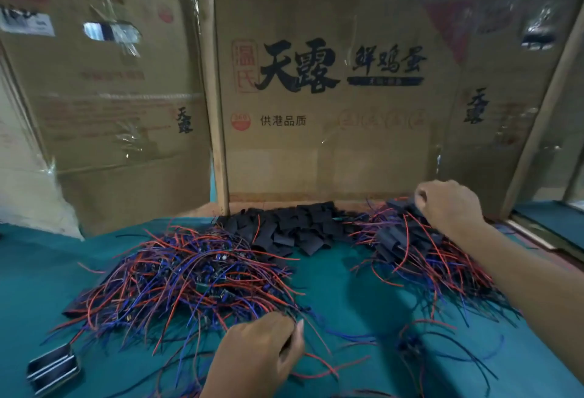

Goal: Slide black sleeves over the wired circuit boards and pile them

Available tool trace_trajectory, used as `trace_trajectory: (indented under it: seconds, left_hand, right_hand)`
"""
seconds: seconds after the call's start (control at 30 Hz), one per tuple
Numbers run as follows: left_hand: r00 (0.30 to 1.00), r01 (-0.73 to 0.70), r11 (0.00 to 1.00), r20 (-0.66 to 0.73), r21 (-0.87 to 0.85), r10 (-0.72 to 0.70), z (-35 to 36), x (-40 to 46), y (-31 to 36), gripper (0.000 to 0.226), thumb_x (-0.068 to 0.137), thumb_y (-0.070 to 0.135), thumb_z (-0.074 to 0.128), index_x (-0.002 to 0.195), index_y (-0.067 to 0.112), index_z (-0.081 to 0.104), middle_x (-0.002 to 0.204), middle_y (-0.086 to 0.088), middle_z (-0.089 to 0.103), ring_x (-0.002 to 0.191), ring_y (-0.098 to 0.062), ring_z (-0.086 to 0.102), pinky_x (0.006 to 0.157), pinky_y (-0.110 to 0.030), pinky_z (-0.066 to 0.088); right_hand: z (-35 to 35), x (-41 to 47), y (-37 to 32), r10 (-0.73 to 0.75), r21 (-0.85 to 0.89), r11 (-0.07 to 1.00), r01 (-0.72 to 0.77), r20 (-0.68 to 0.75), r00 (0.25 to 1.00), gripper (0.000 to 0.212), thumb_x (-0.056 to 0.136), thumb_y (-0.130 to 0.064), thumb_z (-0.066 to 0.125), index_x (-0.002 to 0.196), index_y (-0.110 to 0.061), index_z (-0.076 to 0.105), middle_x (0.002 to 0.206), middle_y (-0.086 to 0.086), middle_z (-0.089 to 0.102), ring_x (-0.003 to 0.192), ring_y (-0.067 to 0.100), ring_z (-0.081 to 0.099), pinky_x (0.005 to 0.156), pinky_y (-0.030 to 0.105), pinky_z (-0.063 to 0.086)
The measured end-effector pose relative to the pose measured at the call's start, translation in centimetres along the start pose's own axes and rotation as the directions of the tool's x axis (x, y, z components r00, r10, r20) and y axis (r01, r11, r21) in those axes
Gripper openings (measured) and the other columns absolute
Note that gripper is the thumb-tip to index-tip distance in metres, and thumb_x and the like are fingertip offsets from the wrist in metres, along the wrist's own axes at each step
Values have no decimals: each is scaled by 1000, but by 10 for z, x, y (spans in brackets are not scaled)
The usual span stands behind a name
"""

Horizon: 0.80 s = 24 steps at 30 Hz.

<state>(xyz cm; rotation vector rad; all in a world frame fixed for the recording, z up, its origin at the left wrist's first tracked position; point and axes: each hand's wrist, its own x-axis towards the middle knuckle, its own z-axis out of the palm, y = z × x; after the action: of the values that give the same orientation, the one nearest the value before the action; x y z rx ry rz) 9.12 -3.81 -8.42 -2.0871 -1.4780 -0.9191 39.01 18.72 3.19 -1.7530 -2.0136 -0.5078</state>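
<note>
Left hand [259,350], fingers curled, seemingly pinches wires at the near wired boards [189,271]; right hand [448,204] curls onto the far-right sleeved pile [407,242], grip unclear.

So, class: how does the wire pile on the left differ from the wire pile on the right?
The left pile shows bare boards among its wires; the right pile holds boards in black sleeves. The left hand picks at the left pile's near edge; the right hand rests atop the right pile. Both have red and blue wires.

The right hand [448,204] hides what its fingers touch on the sleeved pile [410,239]; the left hand [256,353] covers wire ends; the metal object [52,369] is blurred.
</note>
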Motion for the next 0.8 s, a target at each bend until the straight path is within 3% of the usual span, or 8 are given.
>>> trace_trajectory:
  seconds: [0.13,0.2,0.3,0.37,0.47,0.53,0.63,0.8]
  left_hand:
    - [1000,22,1000,4,12,-22,1,-1,5,40,91,37,49,54,21,43,49,6,37,36,-12,35,37,-20,23]
    - [999,38,999,18,33,-38,2,0,5,41,91,38,48,54,22,44,49,5,37,36,-12,35,36,-22,26]
    - [998,64,997,24,51,-66,-1,-1,3,42,91,38,49,52,22,45,48,6,37,36,-12,34,35,-22,25]
    - [998,65,996,12,67,-66,0,-2,0,42,90,38,49,52,22,44,48,6,36,35,-12,33,35,-21,24]
    - [998,67,994,-12,83,-66,2,-2,-1,43,90,38,49,51,22,43,48,5,36,35,-12,34,33,-24,27]
    - [997,77,993,-37,88,-74,2,-2,0,41,88,37,51,51,21,43,48,5,37,35,-12,34,34,-26,26]
    - [996,76,995,-42,63,-74,1,-3,1,41,89,37,51,52,21,42,48,4,36,35,-13,33,35,-26,24]
    - [995,102,995,-5,23,-102,3,-3,1,42,91,38,49,53,22,41,48,5,34,35,-13,32,35,-24,22]
  right_hand:
    - [-6,-13,-44,-160,193,962,195,-182,970,14,91,-21,56,98,-16,67,88,5,70,74,28,64,65,34,51]
    - [0,-22,-79,-222,303,923,239,-89,971,12,92,-28,54,95,-22,64,88,-1,68,75,22,62,64,33,51]
    - [27,-28,-130,-254,393,904,167,182,950,15,90,-38,57,96,-25,63,94,1,70,87,25,64,74,35,53]
    - [51,-26,-154,-230,366,925,104,321,919,17,92,-36,56,100,-22,61,101,4,68,94,28,63,77,35,52]
    - [82,-11,-170,-138,315,949,18,362,922,12,96,-20,50,104,-13,56,109,13,64,98,33,62,76,36,49]
    - [96,3,-174,-141,279,960,34,373,917,18,97,-15,49,113,-8,52,118,18,60,105,36,59,79,37,48]
    - [105,20,-173,-155,246,968,45,447,881,40,94,-27,60,125,-5,48,124,18,55,112,37,56,83,39,48]
    - [124,27,-173,-252,167,966,196,452,856,44,94,-33,58,127,-6,47,127,18,51,109,36,57,84,41,49]
